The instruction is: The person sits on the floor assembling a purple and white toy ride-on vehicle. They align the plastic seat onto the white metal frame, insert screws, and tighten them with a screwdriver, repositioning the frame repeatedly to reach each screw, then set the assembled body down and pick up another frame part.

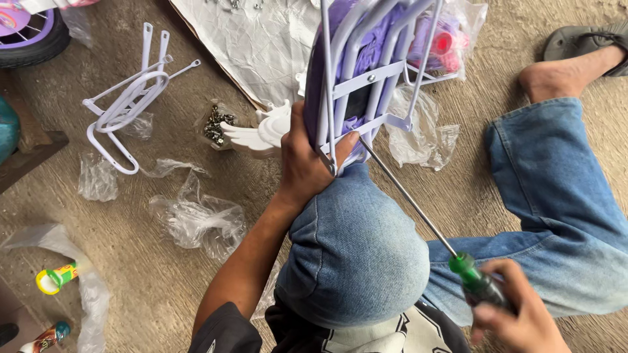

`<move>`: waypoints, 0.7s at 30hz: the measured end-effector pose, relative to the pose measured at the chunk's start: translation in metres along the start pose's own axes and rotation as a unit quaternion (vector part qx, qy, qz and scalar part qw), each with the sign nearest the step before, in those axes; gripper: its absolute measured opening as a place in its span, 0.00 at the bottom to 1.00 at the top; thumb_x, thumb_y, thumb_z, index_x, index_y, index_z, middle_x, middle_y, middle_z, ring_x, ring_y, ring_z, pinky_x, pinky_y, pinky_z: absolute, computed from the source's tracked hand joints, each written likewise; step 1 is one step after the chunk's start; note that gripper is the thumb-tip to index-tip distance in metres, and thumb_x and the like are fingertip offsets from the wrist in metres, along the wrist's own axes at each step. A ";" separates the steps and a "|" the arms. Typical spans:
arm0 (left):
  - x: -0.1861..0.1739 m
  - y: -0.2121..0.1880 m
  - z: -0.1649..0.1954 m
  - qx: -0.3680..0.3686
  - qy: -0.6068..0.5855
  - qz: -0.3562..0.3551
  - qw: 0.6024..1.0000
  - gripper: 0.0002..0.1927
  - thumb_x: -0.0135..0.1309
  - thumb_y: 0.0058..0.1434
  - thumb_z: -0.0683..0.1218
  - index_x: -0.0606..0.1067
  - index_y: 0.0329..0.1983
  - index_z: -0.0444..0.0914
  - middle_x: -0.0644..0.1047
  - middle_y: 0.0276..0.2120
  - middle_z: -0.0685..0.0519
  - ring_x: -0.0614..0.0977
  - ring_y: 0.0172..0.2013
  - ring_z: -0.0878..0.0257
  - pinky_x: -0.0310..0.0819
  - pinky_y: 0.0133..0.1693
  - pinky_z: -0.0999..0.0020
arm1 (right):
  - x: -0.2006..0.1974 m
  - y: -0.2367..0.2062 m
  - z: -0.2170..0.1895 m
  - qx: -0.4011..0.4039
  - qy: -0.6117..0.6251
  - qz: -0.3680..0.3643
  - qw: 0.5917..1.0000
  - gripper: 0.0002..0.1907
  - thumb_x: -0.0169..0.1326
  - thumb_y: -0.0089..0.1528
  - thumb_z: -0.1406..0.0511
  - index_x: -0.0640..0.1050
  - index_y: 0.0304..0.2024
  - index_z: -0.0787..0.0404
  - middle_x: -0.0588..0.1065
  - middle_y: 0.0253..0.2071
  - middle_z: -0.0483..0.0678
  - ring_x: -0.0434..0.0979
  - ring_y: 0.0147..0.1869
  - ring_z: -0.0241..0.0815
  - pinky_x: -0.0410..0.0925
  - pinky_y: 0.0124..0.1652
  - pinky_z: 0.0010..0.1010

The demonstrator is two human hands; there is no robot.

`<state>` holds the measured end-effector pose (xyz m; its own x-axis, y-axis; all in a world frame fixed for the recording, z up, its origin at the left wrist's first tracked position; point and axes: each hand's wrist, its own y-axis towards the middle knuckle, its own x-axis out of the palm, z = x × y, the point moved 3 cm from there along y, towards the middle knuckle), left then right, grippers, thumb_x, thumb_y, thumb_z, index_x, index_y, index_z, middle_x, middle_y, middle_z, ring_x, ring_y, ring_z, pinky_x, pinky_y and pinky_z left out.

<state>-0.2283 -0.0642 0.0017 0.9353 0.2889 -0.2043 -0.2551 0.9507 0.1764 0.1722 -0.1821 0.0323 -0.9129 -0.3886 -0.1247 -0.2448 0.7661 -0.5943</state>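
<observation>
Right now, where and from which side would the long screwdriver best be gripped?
By its green handle, from the near end by the right hand, which wraps it there. The thin bare shaft runs diagonally up to the white rack on the purple part that the left hand steadies, so only the thick handle offers purchase for turning.

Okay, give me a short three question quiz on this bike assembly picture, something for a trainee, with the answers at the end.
1. True or false: the right hand holds the green-handled screwdriver.
2. Which thing does the left hand grip?
A. the loose white wire rack on the floor
B. the white and purple basket frame propped by the knee
C. the pile of screws
3. Fill in: the screwdriver's tip reaches the lower edge of the ______ frame.

Key
1. True.
2. B, the white and purple basket frame; the loose white wire rack and the pile of screws lie untouched.
3. Basket.
</observation>
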 end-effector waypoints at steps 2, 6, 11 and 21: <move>-0.002 -0.001 0.003 0.010 0.025 0.021 0.999 0.32 0.65 0.65 0.48 0.61 0.63 0.31 0.82 0.41 0.40 0.89 0.42 0.51 0.85 0.43 0.60 | 0.005 -0.005 -0.014 -0.119 -0.202 0.086 0.968 0.30 0.66 0.52 0.66 0.73 0.56 0.64 0.79 0.42 0.58 0.82 0.43 0.46 0.74 0.43 0.35; -0.002 0.001 0.003 0.018 0.027 0.006 0.999 0.33 0.65 0.64 0.48 0.61 0.62 0.29 0.82 0.40 0.40 0.89 0.41 0.51 0.84 0.41 0.61 | 0.016 -0.015 -0.013 -0.158 -0.306 0.209 0.915 0.23 0.60 0.59 0.65 0.76 0.57 0.64 0.79 0.40 0.56 0.82 0.41 0.44 0.74 0.43 0.31; -0.004 0.000 0.002 0.041 0.028 -0.005 0.999 0.32 0.65 0.66 0.46 0.60 0.62 0.28 0.81 0.41 0.39 0.88 0.42 0.49 0.84 0.41 0.60 | 0.001 -0.011 0.019 0.021 -0.007 0.053 0.998 0.21 0.55 0.64 0.63 0.75 0.58 0.66 0.79 0.37 0.54 0.80 0.40 0.42 0.73 0.43 0.29; -0.005 -0.008 0.001 0.020 0.029 0.037 0.999 0.28 0.64 0.67 0.44 0.62 0.60 0.30 0.81 0.38 0.40 0.87 0.38 0.53 0.83 0.43 0.59 | 0.014 -0.013 -0.003 -0.149 -0.204 0.122 0.960 0.23 0.58 0.60 0.64 0.74 0.57 0.65 0.79 0.40 0.55 0.81 0.42 0.44 0.73 0.44 0.31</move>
<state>-0.2311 -0.0733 0.0020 0.8981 0.3660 -0.2436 -0.3128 0.9213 0.2309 0.1615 -0.1958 0.0403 -0.7663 -0.3003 -0.5679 -0.1772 0.9485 -0.2624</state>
